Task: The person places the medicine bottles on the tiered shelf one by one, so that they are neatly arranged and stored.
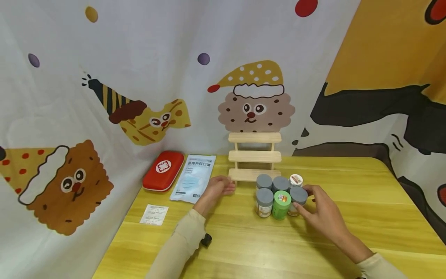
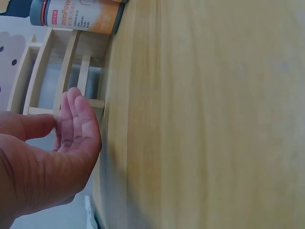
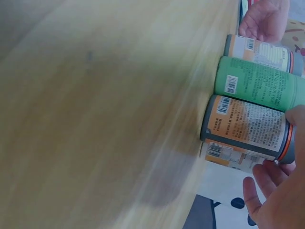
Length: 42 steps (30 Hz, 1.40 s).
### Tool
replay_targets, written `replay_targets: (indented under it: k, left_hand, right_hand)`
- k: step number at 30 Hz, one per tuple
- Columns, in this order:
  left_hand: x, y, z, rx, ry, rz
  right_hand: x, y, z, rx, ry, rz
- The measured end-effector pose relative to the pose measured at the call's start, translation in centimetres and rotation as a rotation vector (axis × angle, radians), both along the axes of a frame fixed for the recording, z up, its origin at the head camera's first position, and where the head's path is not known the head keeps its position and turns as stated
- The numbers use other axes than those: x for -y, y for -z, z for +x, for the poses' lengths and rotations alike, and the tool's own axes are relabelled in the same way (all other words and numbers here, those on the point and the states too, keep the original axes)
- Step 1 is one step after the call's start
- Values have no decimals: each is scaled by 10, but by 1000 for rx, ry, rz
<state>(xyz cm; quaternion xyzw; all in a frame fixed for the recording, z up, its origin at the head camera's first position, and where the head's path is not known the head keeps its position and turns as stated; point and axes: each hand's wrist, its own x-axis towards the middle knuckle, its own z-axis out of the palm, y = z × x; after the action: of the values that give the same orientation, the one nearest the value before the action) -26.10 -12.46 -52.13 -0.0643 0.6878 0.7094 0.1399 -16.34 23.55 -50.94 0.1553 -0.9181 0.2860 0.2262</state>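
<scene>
The grey-lidded jar (image 1: 298, 195) sat between the thumb and fingers of the right hand (image 1: 324, 215), which pinched it near its top, just beside a green jar (image 1: 280, 206). The left hand (image 1: 216, 189) had its fingers close together and the thumb apart, by the lowest step of the pale wooden rack (image 1: 254, 156); whether they touched it, I could not tell. Both jars were round, upright and smooth, standing on a wood-grained table (image 1: 244, 248), their lids on and contents hidden

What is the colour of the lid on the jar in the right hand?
The lid is grey; it shows best in the head view.
</scene>
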Motion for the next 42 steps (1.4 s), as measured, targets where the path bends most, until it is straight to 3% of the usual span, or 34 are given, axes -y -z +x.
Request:
replay_targets:
  k: [9, 16, 34, 42]
  left_hand:
    - [-1, -2, 0, 30, -33, 18]
    - [-10, -2, -5, 33, -1, 56]
    - [-4, 3, -1, 55, -20, 118]
    - [-4, 2, 1, 83, -36, 151]
  right_hand:
    - [2, -2, -4, -13, -33, -57]
    - [-7, -9, 2, -59, -15, -112]
    - [2, -54, 10, -189, 8, -171]
    - [8, -69, 4, -252, 17, -258]
